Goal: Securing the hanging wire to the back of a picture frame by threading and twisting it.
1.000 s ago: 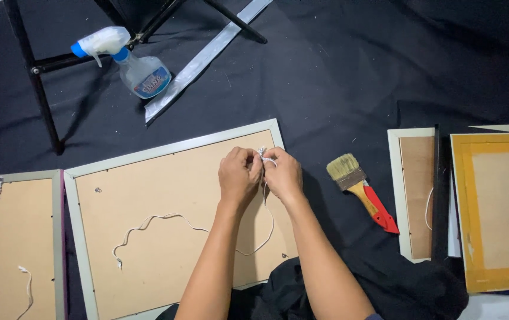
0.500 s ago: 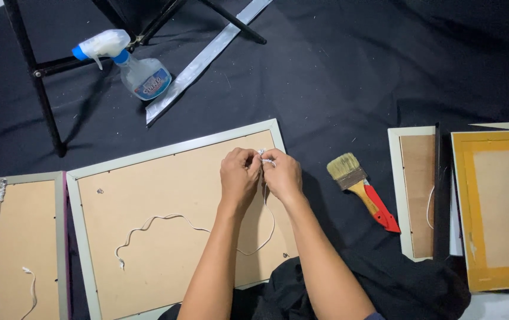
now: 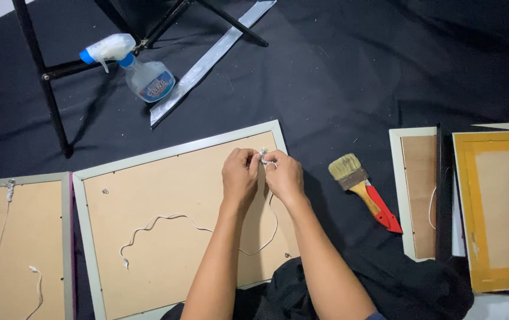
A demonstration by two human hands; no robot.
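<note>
A picture frame [image 3: 174, 153] lies face down on black cloth, its brown backing board up and its border pale grey-green. A white cord [image 3: 165, 223] trails loosely across the board. My left hand [image 3: 239, 176] and my right hand [image 3: 284, 176] meet near the frame's upper right corner. Both pinch the cord's end [image 3: 263, 156] between their fingertips, close to the frame's edge.
A paintbrush [image 3: 366, 192] with a yellow and red handle lies right of the frame. More face-down frames lie at far left [image 3: 17, 249] and right [image 3: 417, 195], plus a yellow-edged frame [image 3: 497, 207]. A spray bottle [image 3: 139, 68], a metal strip [image 3: 207, 59] and black stand legs [image 3: 47, 89] lie beyond.
Both hands stay at the frame's upper right corner working the cord end; the fingers shift only slightly. The view has barely moved.
</note>
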